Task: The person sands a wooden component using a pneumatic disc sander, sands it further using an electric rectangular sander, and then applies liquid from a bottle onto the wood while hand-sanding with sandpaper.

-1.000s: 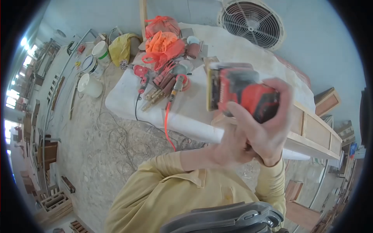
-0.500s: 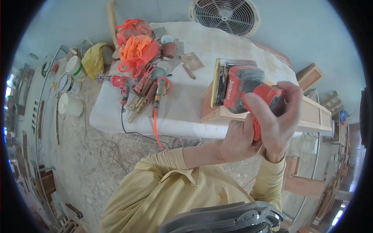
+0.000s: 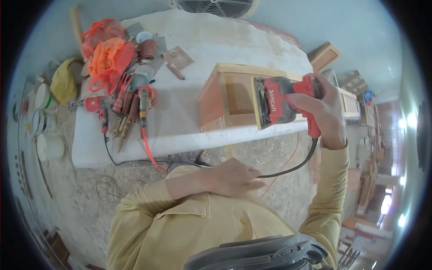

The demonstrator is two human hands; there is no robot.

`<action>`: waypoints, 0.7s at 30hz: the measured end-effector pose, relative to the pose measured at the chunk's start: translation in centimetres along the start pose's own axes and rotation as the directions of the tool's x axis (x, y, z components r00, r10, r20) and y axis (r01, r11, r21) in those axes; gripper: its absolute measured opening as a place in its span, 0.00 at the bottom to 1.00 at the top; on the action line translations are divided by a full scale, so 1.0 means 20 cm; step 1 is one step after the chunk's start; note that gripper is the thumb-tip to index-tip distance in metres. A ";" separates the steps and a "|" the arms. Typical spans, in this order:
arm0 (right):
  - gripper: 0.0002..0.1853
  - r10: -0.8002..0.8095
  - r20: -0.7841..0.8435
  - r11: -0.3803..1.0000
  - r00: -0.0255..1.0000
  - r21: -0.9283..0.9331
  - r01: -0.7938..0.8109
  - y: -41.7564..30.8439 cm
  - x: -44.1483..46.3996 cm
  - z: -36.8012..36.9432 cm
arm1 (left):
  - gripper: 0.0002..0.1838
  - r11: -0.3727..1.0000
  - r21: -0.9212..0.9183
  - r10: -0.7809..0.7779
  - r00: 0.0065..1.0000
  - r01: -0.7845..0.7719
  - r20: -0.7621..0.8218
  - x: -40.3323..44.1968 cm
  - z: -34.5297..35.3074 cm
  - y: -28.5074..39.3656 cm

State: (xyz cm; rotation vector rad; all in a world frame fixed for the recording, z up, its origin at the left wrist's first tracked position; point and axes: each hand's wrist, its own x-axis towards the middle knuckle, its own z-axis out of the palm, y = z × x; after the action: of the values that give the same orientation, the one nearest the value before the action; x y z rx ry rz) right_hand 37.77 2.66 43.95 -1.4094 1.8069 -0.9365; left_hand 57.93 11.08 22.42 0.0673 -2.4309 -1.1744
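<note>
My right hand (image 3: 325, 108) is wrapped round the red and black body of a power sander (image 3: 280, 100), held up on its side. The sander's pad, with a yellowish edge, faces left, just in front of a wooden cabinet frame (image 3: 240, 94) on the table. A black power cord (image 3: 294, 167) curves down from the sander's handle to my left hand (image 3: 236, 177). The left hand is closed on that cord in front of my chest; its fingertips are slightly blurred.
On the white-covered table (image 3: 180, 117) lie a red drill (image 3: 95, 105), another tool with an orange hose (image 3: 145, 105), orange-red bags (image 3: 108, 58) and sandpaper (image 3: 178, 57). Buckets (image 3: 50, 146) stand at the left. A fan (image 3: 216, 6) is at the back.
My left hand has left the sander's handle and moved down and left to the cord. The right hand still grips the sander, now turned with its handle downward. The view has shifted right.
</note>
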 end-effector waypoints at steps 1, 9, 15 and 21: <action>0.23 -0.012 0.029 0.997 0.999 -0.081 0.015 0.00 0.02 0.01 | 0.19 0.997 -0.057 0.040 0.984 -0.050 -0.173 -0.07 -0.07 -0.05; 0.24 -0.037 0.134 0.809 0.990 -0.578 0.108 -0.06 0.24 0.27 | 0.31 0.940 -0.289 -0.322 0.188 0.183 -0.928 0.03 -0.84 -0.93; 0.25 -0.022 0.107 0.730 0.994 -0.677 0.089 -0.09 0.29 0.40 | 0.41 0.654 -0.754 -0.586 0.591 -0.057 -0.553 0.25 -0.74 -1.16; 0.26 0.003 0.106 0.625 0.994 -0.777 0.081 -0.17 0.36 0.50 | 0.46 0.732 -0.675 -0.611 0.527 0.093 -0.590 0.20 -0.71 -1.17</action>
State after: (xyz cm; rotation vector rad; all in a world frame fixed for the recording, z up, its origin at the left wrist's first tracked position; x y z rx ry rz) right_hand 46.34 -6.24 41.14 -1.9591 2.2276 -0.0127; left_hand 56.63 -15.24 13.91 0.8014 -1.2080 -1.5759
